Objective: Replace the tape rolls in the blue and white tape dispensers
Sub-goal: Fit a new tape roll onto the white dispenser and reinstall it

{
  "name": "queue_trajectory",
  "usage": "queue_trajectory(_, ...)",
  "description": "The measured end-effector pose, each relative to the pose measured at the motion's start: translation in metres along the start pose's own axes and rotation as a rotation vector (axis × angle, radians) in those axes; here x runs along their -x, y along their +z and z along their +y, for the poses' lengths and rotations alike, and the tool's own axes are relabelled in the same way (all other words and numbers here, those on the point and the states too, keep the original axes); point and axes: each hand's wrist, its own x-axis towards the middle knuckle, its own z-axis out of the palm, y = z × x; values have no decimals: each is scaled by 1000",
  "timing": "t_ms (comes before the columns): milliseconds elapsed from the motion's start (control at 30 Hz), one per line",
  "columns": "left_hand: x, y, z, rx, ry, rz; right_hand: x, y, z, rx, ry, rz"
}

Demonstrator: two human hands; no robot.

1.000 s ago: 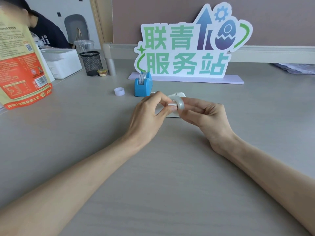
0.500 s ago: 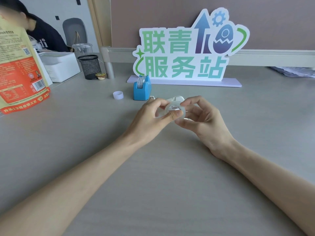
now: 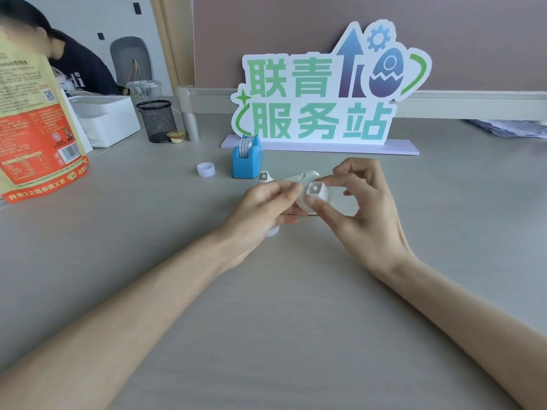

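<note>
Two dispensers sit on the desk (image 3: 296, 321): the blue tape dispenser (image 3: 247, 161) stands left beside a loose tape core (image 3: 206, 169); the white tape dispenser (image 3: 291, 179) lies behind the hands. The left hand (image 3: 263, 214) pinches its edge, while the right hand (image 3: 364, 214) has its grip pinching the tape roll (image 3: 316, 191).

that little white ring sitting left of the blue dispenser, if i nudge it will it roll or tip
The white ring stands on its flat end on the table, so a nudge would probably slide it rather than roll it. It looks like a thin, hollow core, so likely very light and easy to knock over. Once on its side it could roll toward the blue dispenser.
</note>
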Motion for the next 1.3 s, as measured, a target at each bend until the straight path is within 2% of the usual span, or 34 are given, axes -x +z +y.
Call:
queue_trajectory(200,1,0,0,93,-25,-68,0,0,0,78,-133,44)
queue_trajectory(367,0,-1,1,219,-89,-105,1,5,1,42,-206,-8)
queue_trajectory(467,1,-2,2,253,-117,-101,0,4,2,66,-235,26)
queue_trajectory(700,-1,-7,1,217,-120,-39,2,-1,-3,-43,-173,59)
queue_trajectory(933,0,-4,2,202,-108,-64,3,-1,0,42,-154,63)
queue_trajectory(1067,1,-3,0,174,-50,-50,2,-2,0,50,-163,55)
queue_trajectory(1300,2,3,-3,15,94,34,0,-3,-5,37,-64,22)
